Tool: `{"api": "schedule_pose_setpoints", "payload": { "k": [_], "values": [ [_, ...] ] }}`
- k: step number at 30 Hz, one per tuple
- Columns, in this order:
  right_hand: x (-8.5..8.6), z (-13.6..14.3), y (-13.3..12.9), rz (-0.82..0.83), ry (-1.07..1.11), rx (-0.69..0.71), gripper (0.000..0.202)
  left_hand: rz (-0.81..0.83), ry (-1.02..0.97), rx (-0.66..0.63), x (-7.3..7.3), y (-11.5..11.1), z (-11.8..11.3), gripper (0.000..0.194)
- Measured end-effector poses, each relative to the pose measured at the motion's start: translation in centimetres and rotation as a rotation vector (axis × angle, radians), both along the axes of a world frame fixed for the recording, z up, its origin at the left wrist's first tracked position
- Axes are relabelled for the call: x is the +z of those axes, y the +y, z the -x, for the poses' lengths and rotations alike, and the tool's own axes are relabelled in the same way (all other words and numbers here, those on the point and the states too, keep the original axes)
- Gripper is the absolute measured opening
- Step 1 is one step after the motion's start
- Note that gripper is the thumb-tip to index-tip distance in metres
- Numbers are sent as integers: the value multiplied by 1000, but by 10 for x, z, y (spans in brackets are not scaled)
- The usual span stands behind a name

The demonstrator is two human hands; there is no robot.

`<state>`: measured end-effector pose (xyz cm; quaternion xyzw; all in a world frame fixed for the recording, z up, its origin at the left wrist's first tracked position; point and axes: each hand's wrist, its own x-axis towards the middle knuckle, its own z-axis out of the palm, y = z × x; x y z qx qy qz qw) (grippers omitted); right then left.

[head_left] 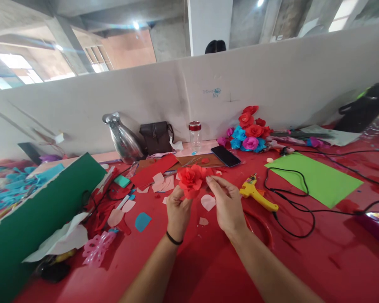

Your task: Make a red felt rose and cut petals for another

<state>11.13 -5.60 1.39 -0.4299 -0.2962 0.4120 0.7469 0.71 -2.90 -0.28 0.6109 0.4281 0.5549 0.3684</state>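
Note:
A red paper rose is held up over the red table. My left hand grips it from below at its base, a black band on that wrist. My right hand pinches the rose's right edge with thumb and forefinger. Pale pink petal cut-outs lie on the table just under my hands. A yellow glue gun rests to the right of my right hand.
A green sheet and black cables lie at right. A phone, jar, brown bag, silver vase and finished paper flowers line the back. A green board and scraps sit at left.

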Motion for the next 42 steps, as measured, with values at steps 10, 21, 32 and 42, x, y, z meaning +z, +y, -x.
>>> {"api": "schedule_pose_setpoints", "payload": {
  "k": [10,21,32,42],
  "values": [
    [2,3,-1,-41,39,67,11,146,-145,-49,-3,0,-4,19],
    [1,1,-3,-103,-79,128,18,122,-119,-37,-1,-2,-2,19],
    [-7,-2,-1,-54,-451,1,19,82,-153,-41,-6,-3,-3,21],
    [-3,2,-5,-82,-561,-75,10,87,-170,-45,-1,-5,-5,18]
  ]
}}
